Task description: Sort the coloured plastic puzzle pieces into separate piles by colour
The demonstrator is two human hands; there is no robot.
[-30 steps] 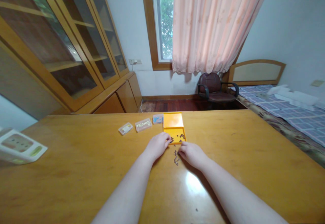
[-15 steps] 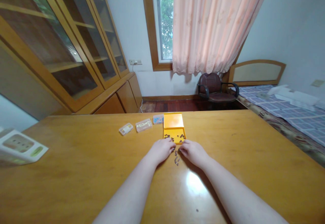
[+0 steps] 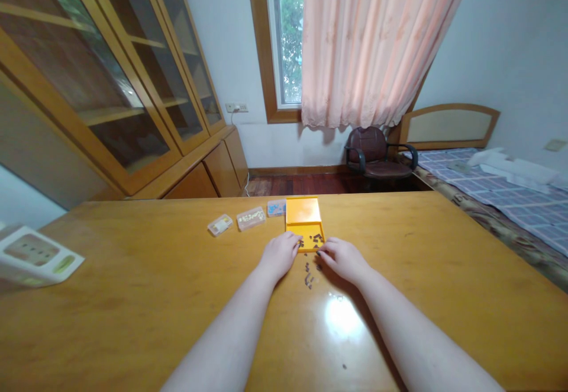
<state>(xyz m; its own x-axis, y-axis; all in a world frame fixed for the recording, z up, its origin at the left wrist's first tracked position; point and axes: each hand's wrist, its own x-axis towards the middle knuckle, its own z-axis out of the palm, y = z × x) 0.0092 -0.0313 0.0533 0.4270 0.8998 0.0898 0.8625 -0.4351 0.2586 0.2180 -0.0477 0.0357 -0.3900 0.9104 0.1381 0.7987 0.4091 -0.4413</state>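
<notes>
The left hand and right hand slide up to the orange tray, wider apart now, fingers curled; can't tell if either pinches anything! Dark pieces lie in the tray and on the wooden table. Labels on the plastic boxes are too small to read.

Soft daylight comes through the window and makes the pale curtain beside it glow, leaving the room evenly bright. A white patch of glare shines on the varnished wooden table, and a soft shadow falls beside the right hand. The picture is sharp in the middle, while straight lines bow and stretch toward the edges.
</notes>
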